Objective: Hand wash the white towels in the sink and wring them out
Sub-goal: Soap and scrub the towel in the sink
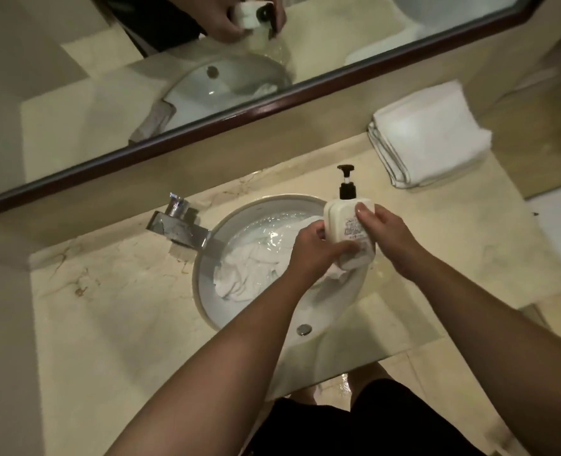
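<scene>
A beige marble counter [108, 307] runs under a long mirror [141, 77] with a dark wooden frame, and a round white sink [206, 311] is set into the stone. A chrome faucet [177, 225] stands at the sink's far-left rim, its spout reaching over the basin. Water fills the basin, and a crumpled white towel [249, 268] lies soaked in it, one end draped over the near-right rim beneath the hands. More folded white towels [427, 139] sit stacked at the far right of the counter, well apart from the sink.

Above the sink's right edge, both hands hold a white pump bottle [350, 235] with a black dispenser head. The left hand [315, 248] grips the bottle's lower left side, fingers curled round it and the thumb across the front. The right hand [387, 238] clasps the upper right side, with the thumb pressed on the front near the shoulder. The label's print is too blurred to read. The mirror reflects the hands, the bottle and part of the basin.
</scene>
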`<state>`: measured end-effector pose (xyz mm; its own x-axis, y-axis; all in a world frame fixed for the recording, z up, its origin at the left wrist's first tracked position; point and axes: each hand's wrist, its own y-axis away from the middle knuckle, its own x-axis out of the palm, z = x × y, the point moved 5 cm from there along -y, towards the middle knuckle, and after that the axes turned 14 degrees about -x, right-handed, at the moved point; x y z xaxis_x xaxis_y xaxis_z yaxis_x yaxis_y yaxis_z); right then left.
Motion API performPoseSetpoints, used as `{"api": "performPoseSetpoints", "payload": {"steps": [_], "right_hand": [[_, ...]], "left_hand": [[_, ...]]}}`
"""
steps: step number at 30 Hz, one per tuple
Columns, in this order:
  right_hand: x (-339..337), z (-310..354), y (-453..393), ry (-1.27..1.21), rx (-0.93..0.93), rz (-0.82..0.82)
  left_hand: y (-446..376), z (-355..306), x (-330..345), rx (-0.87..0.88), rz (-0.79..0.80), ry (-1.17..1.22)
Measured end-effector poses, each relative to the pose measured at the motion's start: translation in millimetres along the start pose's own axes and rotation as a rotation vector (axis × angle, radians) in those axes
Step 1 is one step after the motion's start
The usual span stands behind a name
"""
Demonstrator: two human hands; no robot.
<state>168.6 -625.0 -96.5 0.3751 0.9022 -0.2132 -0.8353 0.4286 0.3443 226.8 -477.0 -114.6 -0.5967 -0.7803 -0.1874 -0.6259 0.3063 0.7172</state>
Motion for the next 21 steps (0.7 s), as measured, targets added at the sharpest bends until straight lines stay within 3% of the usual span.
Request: {"api": "performPoseSetpoints", "payload": {"steps": [4, 8, 15, 21], "right_hand": [[-18.4, 10.3, -33.6, -0.086, -0.032, 0.128], [-31.7, 7.8, -67.4, -0.076, -0.070, 0.141], [-47.6, -9.0, -125.1, 0.096, -0.183, 0.118], [-51.7, -22.5, -154.1, 0.093, -0.123, 0.076]], "left_hand": [[-28.5, -27.9, 1.1, -0.021, 0.040, -0.001], [-54.1, -58.5, 7.3, 0.040, -0.037, -0.156], [-109.4, -94.2, 7.3, 0.152, -0.177, -0.218], [-154.8, -109.3, 21.9, 0.182, -0.242, -0.393]]}}
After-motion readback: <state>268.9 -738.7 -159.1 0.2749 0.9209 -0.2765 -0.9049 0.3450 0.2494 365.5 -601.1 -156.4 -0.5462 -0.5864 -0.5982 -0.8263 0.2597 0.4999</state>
